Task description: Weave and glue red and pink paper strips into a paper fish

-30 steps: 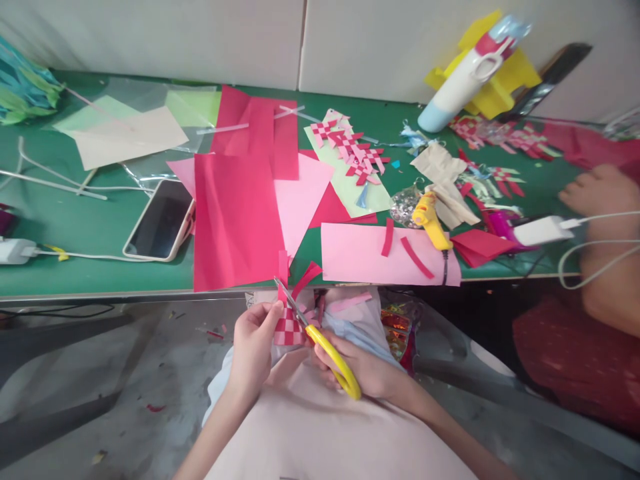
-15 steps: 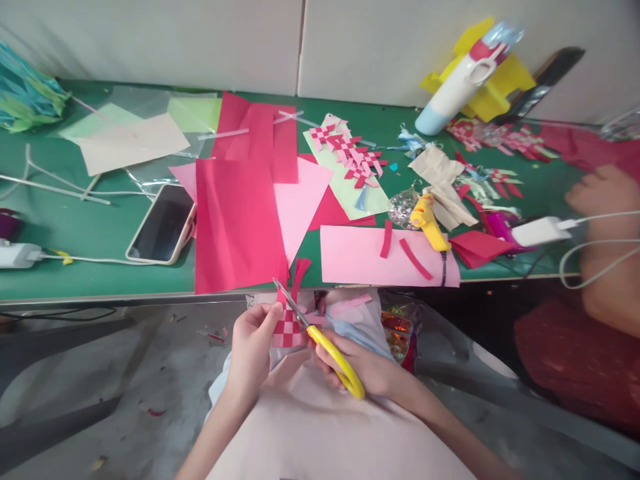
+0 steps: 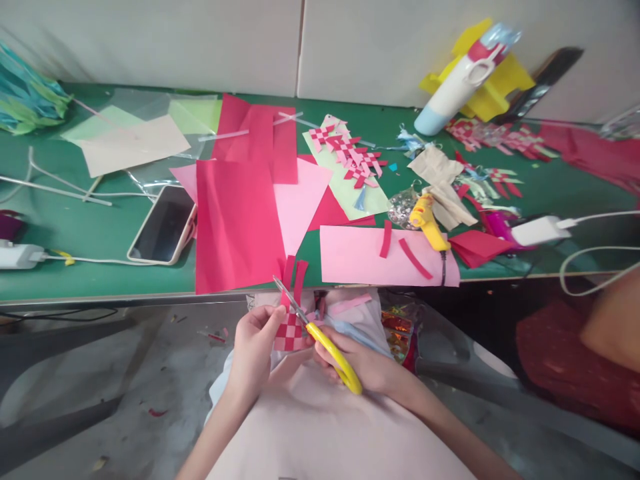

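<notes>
Between thumb and fingers, my left hand point(image 3: 256, 343) pinches a small woven paper piece point(image 3: 289, 335) in a red and pink checkerboard, held over my lap. Red strip ends stick up from its top towards the table edge. Closed around the yellow handles of a pair of scissors point(image 3: 334, 357) is my right hand point(image 3: 353, 360). The metal blades point up and left, lying across the red strips just beside my left thumb. Whether the blades are cutting into a strip cannot be made out. A large red paper sheet point(image 3: 237, 227) overhangs the table edge in front.
On the green table point(image 3: 300, 250) lie a phone point(image 3: 164, 225), a pink sheet point(image 3: 357, 257) with red strips, a yellow glue gun point(image 3: 427, 220) and several woven paper fish point(image 3: 350, 150). A bottle point(image 3: 463, 83) leans at the back. Another person's arm point(image 3: 613, 320) is at right.
The woven piece and my left hand have shifted slightly right, and its red strips now stand more upright. The scissors have barely moved. The other person's hand has withdrawn from the table at right.
</notes>
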Demonstrator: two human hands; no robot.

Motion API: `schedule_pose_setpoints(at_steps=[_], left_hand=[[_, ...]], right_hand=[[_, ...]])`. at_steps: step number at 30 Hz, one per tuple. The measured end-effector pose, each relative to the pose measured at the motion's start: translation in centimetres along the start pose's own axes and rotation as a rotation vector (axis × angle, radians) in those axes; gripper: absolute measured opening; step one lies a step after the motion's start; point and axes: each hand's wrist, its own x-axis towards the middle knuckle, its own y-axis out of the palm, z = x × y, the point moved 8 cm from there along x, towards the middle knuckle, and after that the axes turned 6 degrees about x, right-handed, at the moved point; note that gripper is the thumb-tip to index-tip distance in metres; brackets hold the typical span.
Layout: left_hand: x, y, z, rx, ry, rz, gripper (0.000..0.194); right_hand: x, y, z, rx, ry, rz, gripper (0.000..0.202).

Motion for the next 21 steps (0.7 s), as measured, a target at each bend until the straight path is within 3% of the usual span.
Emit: schedule_pose_setpoints(at_steps=[4,8,10,14,18,21], left_hand=[[0.2,0.0,-0.4,0.017,0.010,0.007,0.032],[0.9,-0.7,-2.5,0.113,0.044,0.023,0.034],[1.4,-0.9,-4.4,0.251,0.074,0.087,0.034],[3.3,-0.9,-10.0,0.632,0.261,0.216,0.030],[6.7,1.2,-14.2,0.900,0.338,0.443,0.028],[9.8,2.8,-16.1,1.070,0.369,0.501,0.028]], right_hand=[[0.1,0.1,0.3,0.046,0.001,-0.016,0.036],[0.3,-0.4,1.5,0.112,-0.054,0.011,0.034],[0.1,-0.9,2.6,0.124,-0.118,0.017,0.031],[-0.9,-2.2,5.2,0.175,-0.240,0.018,0.034],[-1.9,-3.4,7.1,0.183,-0.326,0.025,0.046],[-2.3,-4.0,7.9,0.180,-0.379,-0.003,0.046]])
